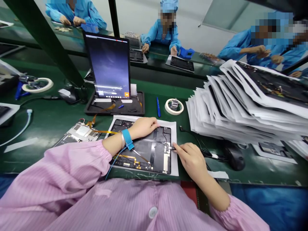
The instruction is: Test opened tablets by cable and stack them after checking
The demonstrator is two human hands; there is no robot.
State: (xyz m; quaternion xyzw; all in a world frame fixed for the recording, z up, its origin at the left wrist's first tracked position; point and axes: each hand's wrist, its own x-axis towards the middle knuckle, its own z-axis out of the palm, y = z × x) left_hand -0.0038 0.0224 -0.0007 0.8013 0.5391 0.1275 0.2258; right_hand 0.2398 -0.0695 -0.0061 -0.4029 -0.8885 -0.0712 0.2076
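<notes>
An opened tablet chassis point(149, 150) lies on a white sheet point(173, 166) in front of me on the green bench. My left hand point(144, 126) rests palm down on its top edge and holds it steady; a blue wrist strap sits on that wrist. My right hand point(191, 157) pinches a black cable plug point(173, 148) at the chassis's right edge port. The cable runs off to the right.
A lit upright tablet point(109, 65) stands in a black tray point(115, 107) behind. A blue pen point(158, 107) and tape roll point(174, 106) lie beyond the sheet. A tall stack of sheets with tablets point(247, 102) fills the right. Other people work at the far bench.
</notes>
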